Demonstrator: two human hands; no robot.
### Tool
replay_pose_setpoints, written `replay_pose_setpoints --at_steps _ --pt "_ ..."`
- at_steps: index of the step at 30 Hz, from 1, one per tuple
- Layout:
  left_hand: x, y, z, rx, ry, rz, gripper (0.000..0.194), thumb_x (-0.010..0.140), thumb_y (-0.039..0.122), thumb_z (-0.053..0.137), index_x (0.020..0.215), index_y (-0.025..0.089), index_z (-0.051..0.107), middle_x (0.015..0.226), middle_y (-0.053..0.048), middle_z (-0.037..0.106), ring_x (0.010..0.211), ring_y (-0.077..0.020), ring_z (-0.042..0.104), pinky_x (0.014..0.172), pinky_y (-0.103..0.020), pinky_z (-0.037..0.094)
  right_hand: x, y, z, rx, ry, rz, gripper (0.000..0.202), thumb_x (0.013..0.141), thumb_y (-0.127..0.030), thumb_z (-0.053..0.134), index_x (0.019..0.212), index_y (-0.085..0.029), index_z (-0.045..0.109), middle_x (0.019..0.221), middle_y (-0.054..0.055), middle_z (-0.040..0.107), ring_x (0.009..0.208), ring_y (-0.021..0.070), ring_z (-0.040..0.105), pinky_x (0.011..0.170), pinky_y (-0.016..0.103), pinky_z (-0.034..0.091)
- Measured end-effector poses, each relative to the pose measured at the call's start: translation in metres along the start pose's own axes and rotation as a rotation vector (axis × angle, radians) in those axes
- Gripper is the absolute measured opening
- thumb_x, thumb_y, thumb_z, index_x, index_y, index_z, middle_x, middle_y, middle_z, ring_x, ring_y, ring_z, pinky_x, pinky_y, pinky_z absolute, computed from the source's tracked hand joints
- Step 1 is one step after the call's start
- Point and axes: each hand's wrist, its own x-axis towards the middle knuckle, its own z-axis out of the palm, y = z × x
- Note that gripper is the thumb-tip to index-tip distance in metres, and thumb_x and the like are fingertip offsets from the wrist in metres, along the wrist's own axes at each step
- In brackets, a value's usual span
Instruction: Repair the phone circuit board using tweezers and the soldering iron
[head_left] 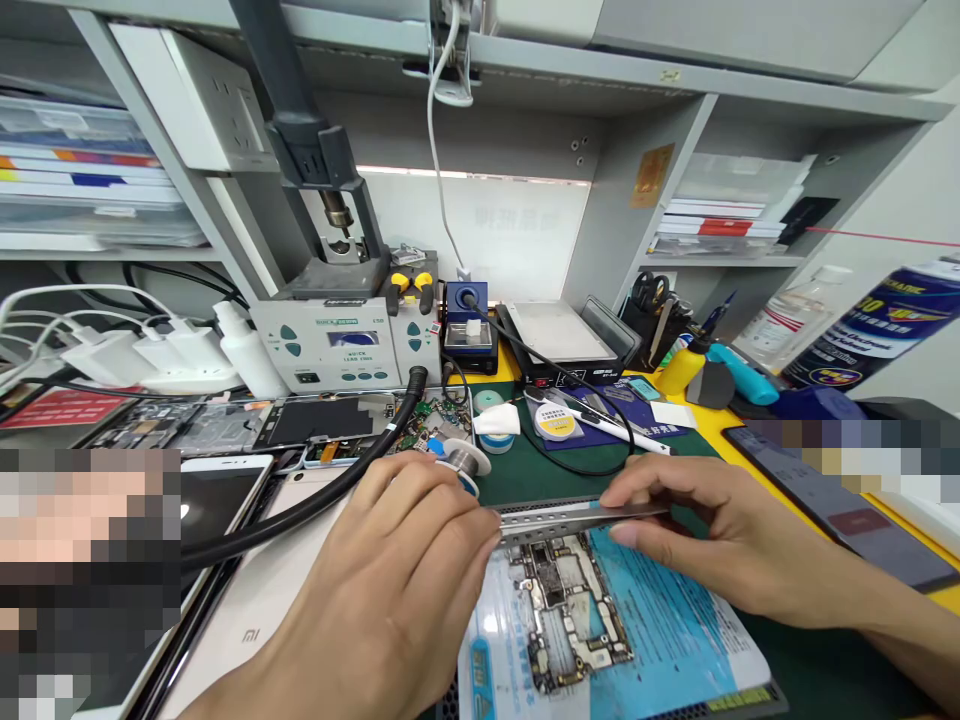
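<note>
My left hand (397,570) is closed on the left end of a grey metal strip with a row of holes (551,520). Thumb and fingertips of my right hand (697,520) pinch the strip's right part, so it spans the gap between both hands. Just below the strip lies a phone circuit board (551,580) with large cutouts, flat on a blue-and-white pad (675,620). A solder wire spool (469,460) stands right behind my left fingers. My left hand hides part of the strip.
A black hose (300,520) runs from the hot-air station (343,345) past my left hand. A white-backed phone (262,620) lies at left. Behind stand a heating plate (559,335) and a yellow bottle (681,368); a dark phone (832,505) lies right.
</note>
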Motion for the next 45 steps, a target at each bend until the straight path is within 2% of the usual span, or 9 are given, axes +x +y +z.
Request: replay_pose_setpoints --at_steps 8,13,18,23,29,32,38,41,45 --pt "0.000 0.004 -0.002 -0.174 -0.056 -0.139 0.020 0.103 0.003 0.052 0.108 0.016 0.066 0.096 -0.004 0.064 0.096 -0.0201 0.055 0.095 -0.041 0.044 0.002 -0.004 0.002 -0.118 0.091 -0.238 0.017 0.102 -0.032 0.069 0.102 -0.019 0.080 0.080 0.004 0.075 0.064 0.0152 0.065 0.056 0.025 0.049" --pt "0.000 0.006 -0.001 -0.213 -0.073 -0.193 0.013 0.103 0.014 0.056 0.111 0.019 0.066 0.100 -0.004 0.065 0.098 -0.0201 0.058 0.094 -0.037 0.048 0.002 -0.005 0.001 -0.123 0.132 -0.417 0.013 0.102 -0.022 0.069 0.102 -0.017 0.081 0.067 0.000 0.065 0.057 0.0125 0.059 0.052 0.023 0.043" --pt "0.003 0.006 -0.005 -0.052 -0.173 -0.113 0.012 0.101 0.017 0.062 0.111 0.019 0.068 0.104 -0.001 0.070 0.101 -0.0204 0.062 0.103 -0.039 0.047 0.000 0.000 -0.001 -0.076 0.105 -0.388 0.015 0.102 -0.024 0.070 0.103 -0.020 0.084 0.065 -0.001 0.062 0.056 0.0126 0.057 0.051 0.023 0.042" --pt "0.006 0.008 -0.006 -0.029 -0.197 -0.084 0.015 0.104 0.013 0.055 0.107 0.018 0.069 0.094 -0.001 0.070 0.094 -0.0185 0.063 0.104 -0.039 0.050 0.001 -0.004 -0.004 -0.092 0.028 -0.318 0.011 0.099 -0.021 0.071 0.097 -0.019 0.082 0.074 0.003 0.071 0.062 0.0144 0.065 0.056 0.024 0.049" --pt "0.005 0.009 -0.001 0.074 -0.158 -0.006 0.023 0.104 0.040 0.061 0.106 0.020 0.071 0.092 -0.007 0.066 0.099 -0.0244 0.065 0.105 -0.047 0.057 -0.002 -0.009 -0.005 -0.184 -0.042 -0.277 0.010 0.094 -0.017 0.070 0.092 -0.022 0.079 0.082 0.005 0.073 0.071 0.0191 0.072 0.064 0.028 0.056" --pt "0.004 0.008 0.003 0.095 -0.149 0.007 0.025 0.103 0.044 0.063 0.105 0.020 0.071 0.093 -0.007 0.065 0.099 -0.0247 0.065 0.106 -0.049 0.057 -0.003 -0.009 -0.004 -0.234 -0.054 -0.288 0.012 0.094 -0.017 0.068 0.094 -0.022 0.079 0.085 0.006 0.073 0.075 0.0201 0.073 0.068 0.029 0.058" --pt "-0.003 0.007 0.003 0.039 -0.187 0.014 0.010 0.102 0.022 0.060 0.102 0.020 0.070 0.093 -0.005 0.068 0.095 -0.0209 0.065 0.111 -0.047 0.054 -0.003 -0.013 -0.004 -0.307 -0.062 -0.280 0.016 0.092 -0.015 0.066 0.095 -0.023 0.079 0.089 0.007 0.076 0.081 0.0219 0.076 0.072 0.031 0.061" --pt "-0.007 0.006 0.003 0.013 -0.211 0.019 0.018 0.101 0.006 0.055 0.097 0.019 0.068 0.095 -0.001 0.069 0.093 -0.0173 0.062 0.119 -0.045 0.045 -0.002 -0.017 -0.005 -0.301 -0.049 -0.289 0.017 0.089 -0.014 0.066 0.094 -0.022 0.080 0.089 0.007 0.077 0.080 0.0221 0.077 0.072 0.031 0.061" --pt "-0.010 0.003 0.008 0.006 -0.195 0.035 0.021 0.102 0.005 0.054 0.093 0.018 0.067 0.094 0.000 0.069 0.092 -0.0166 0.061 0.121 -0.043 0.040 -0.004 -0.014 -0.005 -0.271 -0.026 -0.287 0.018 0.085 -0.013 0.067 0.095 -0.023 0.079 0.092 0.007 0.079 0.084 0.0234 0.078 0.076 0.032 0.062"
